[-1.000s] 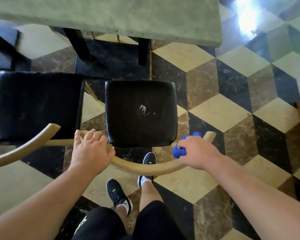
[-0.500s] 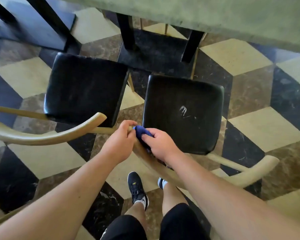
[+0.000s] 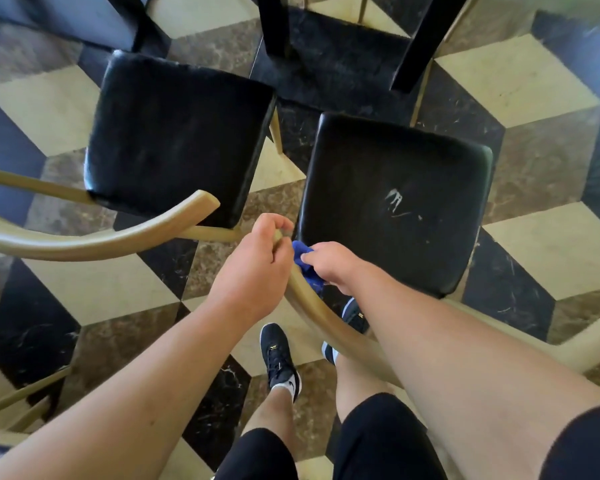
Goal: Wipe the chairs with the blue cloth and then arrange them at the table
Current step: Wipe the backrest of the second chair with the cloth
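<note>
Pinching blue cloth [image 3: 305, 263] in right hand [image 3: 331, 263], left hand [image 3: 257, 271] clasping backrest rail [image 3: 312, 306]; wiping underway, next sliding along rail.

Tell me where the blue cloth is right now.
In the head view the blue cloth is bunched in the right hand, pressed on the right chair's curved wooden backrest, beside the left hand.

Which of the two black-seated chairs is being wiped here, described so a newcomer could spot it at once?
Start at the dark table legs at the top; two chairs stand before them. It is the chair on the right, whose curved wooden backrest both hands grip, the right hand pressing the blue cloth to it. Unlike its neighbour, its seat bears a whitish scuff.
</note>
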